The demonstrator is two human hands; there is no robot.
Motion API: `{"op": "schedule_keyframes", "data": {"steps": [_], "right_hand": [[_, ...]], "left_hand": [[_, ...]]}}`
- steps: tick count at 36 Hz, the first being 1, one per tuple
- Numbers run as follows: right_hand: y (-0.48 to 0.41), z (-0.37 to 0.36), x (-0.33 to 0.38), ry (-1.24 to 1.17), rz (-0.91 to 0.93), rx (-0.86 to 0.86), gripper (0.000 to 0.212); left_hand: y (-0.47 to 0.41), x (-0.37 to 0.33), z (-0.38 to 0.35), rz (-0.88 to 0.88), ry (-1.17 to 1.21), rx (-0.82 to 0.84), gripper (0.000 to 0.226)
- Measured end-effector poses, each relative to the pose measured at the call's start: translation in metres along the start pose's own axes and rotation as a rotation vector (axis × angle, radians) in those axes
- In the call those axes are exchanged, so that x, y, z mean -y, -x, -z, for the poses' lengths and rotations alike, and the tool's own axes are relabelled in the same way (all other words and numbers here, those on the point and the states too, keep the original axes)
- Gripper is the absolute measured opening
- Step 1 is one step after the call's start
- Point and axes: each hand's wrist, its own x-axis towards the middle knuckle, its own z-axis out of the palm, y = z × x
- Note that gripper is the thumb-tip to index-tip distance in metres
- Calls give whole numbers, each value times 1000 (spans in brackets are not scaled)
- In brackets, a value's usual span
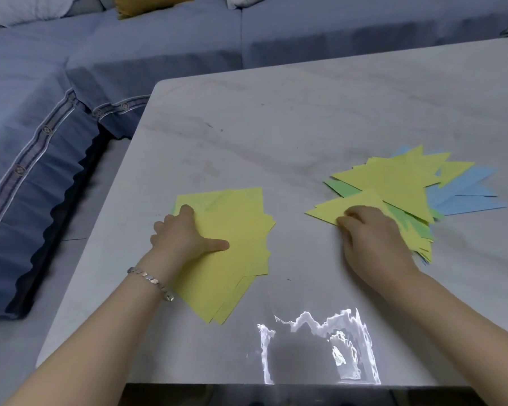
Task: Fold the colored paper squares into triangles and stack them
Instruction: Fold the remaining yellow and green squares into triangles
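Note:
A loose stack of yellow paper squares point(235, 244) lies on the grey table at centre left. My left hand point(185, 235) rests on its left part, fingers curled at the paper's edge and thumb stretched flat across the top sheet. To the right sits a fanned pile of folded triangles point(399, 186), yellow on top with green and blue below. My right hand point(373, 235) lies on the nearest yellow triangle point(329, 210) of that pile, fingers bent down onto it.
The marble-look table point(276, 127) has its left edge beside a blue sofa point(56, 112) with a pleated cover. A bright glare patch point(320, 347) lies near the table's front edge. A silver bracelet point(150, 281) circles my left wrist.

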Motion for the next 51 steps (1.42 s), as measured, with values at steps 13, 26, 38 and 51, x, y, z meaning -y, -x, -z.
{"op": "schedule_keyframes", "data": {"steps": [13,26,38,51], "right_hand": [[27,2,42,-355,258,84,31],[29,-2,37,-362,233,109,29],[27,-1,33,-343,250,131,28],[30,16,38,-263,446,-84,68]], "left_hand": [[21,8,22,-210,315,-271,29],[21,23,17,-271,318,-443,16],[21,41,23,-256,82,-713,20],[60,-24,46,-384,640,-514,21]]}}
